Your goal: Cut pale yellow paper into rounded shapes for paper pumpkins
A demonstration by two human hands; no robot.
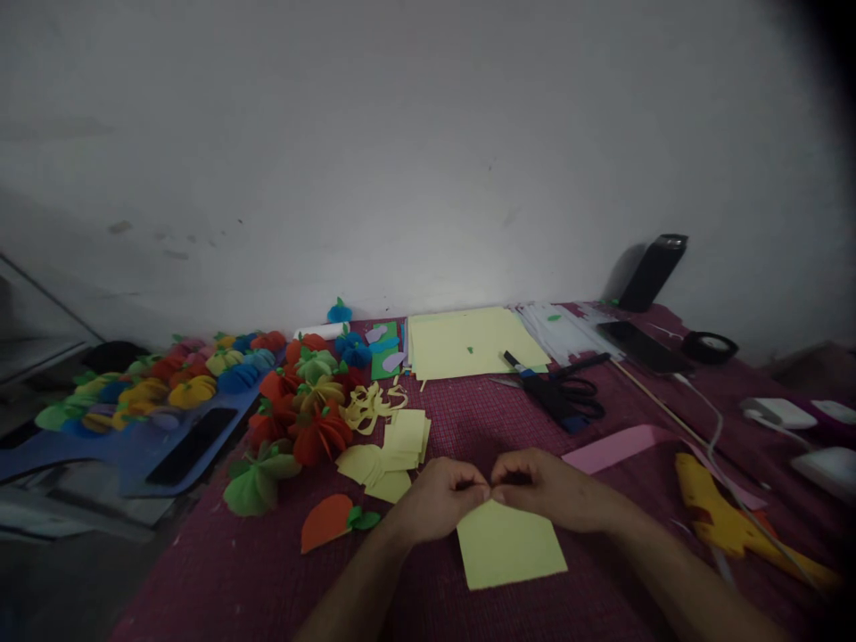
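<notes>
On the near part of the counter [220, 584], a yellow paper [514, 548] sits just to the near side of both hands. The left hand [447, 495] and right hand [552, 489] each make a narrow grip, pinching its far edge, tips close together. It looks longer from left to right, with more by the right hand.

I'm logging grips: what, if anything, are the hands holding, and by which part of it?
The left hand and right hand pinch the nearest yellow paper at its far edge, close together.
</notes>
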